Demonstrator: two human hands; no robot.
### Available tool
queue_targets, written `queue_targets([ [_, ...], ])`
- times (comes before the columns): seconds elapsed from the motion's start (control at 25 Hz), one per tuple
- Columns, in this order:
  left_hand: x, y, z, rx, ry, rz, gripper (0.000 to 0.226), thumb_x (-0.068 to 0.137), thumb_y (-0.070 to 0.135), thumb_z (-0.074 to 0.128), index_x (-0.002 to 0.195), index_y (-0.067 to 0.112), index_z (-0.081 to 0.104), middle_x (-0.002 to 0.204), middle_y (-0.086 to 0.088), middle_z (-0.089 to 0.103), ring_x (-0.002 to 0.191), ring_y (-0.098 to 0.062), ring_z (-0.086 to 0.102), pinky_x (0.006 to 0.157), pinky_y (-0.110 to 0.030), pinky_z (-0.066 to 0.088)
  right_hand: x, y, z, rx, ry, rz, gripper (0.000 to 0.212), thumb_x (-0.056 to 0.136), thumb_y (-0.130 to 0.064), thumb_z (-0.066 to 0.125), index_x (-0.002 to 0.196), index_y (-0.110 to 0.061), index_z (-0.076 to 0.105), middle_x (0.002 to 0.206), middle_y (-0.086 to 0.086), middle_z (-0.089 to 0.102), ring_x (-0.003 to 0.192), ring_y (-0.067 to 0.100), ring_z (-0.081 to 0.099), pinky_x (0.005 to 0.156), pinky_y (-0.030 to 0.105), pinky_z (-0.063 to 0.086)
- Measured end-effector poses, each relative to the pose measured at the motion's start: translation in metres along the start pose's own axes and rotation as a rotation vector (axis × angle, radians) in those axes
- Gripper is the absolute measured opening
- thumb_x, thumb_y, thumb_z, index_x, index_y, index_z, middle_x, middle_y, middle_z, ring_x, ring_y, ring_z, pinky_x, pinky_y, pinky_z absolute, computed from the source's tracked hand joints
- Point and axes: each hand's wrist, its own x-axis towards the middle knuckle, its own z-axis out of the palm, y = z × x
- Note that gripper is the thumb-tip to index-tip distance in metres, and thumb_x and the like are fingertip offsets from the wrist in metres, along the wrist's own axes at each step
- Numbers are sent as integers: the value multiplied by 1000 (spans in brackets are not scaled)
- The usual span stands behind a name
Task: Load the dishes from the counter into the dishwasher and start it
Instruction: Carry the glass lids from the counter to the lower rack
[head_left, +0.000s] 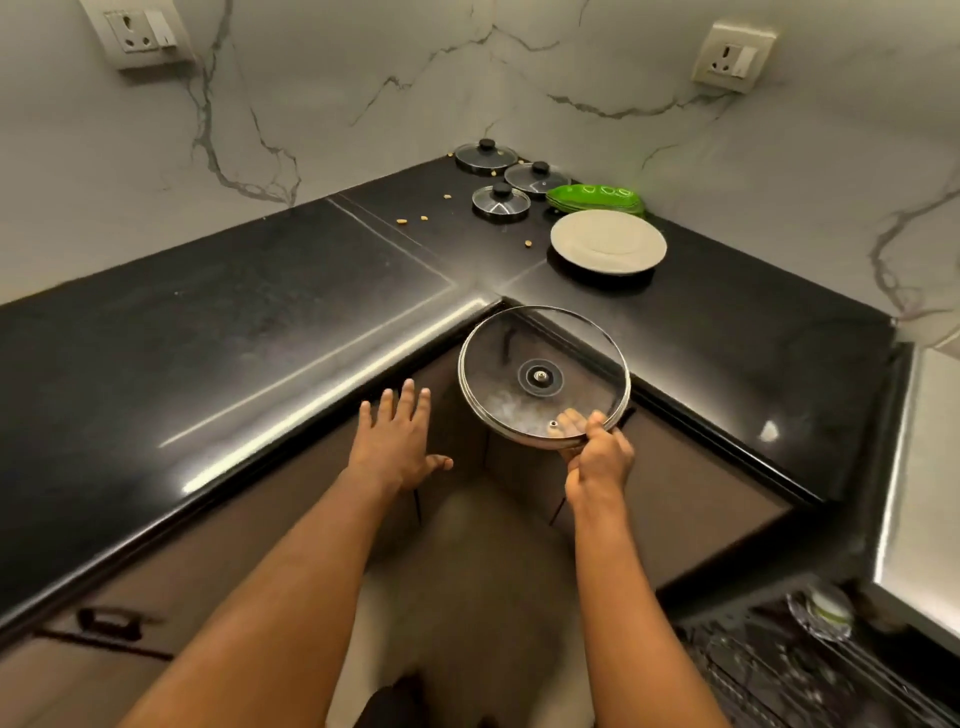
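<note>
The right grip (597, 462) is closed on the near rim of the large glass lid (543, 376), with fingertips visible through the glass. The lid is held in the air, clear of the table (208, 338), in front of its inner corner, with the centre screw facing the camera. The left grip (397, 441) is open, fingers spread, holding nothing, beside the lid at the table's front edge; contact with the edge cannot be confirmed. Step in hand, as judged: transfer of one lid from table to dishwasher. The next move calls for a swing right and down to the dishwasher rack (779, 675), then seating the lid on edge between the tines. A one-sided rim hold on smeared glass may pivot, so support from the free grip is advisable. The rack holds one blurred item (823, 613) with a green band; other contents cannot be identified. Left to load on the table: three small lids (501, 200), knobs up, near the back corner; a stack of green plates (597, 200) just beside them; a white plate (608, 241) in front, apparently bare. Crumbs (423, 218) lie scattered nearby.
</note>
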Motion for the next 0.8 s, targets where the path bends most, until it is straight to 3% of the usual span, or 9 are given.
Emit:
queue_targets([
  [0.24,-74,-4,11,-31,-4,13,102,90,61,54,157,17,-8,164,-7,-15,151,-32,-7,120,-53,0,-68,5,-54,38,-11,-7,19,97,5,43,87,-10,48,80,19,58,52,19,62,52,34,56],
  [0.4,-137,-3,35,-54,2,81,102,90,61,55,157,17,-8,164,-7,-15,151,-32,-8,120,-53,0,-130,13,-101,46,13,-41,21,98,4,43,84,-11,49,82,18,60,55,20,64,55,36,58],
  [0.8,-281,19,126,-85,-219,125,105,89,63,54,156,13,-10,163,-10,-16,151,-34,-7,120,-55,2,-245,43,-258,-46,150,-20,20,97,3,48,85,-13,51,85,17,65,58,16,69,53,33,59],
])
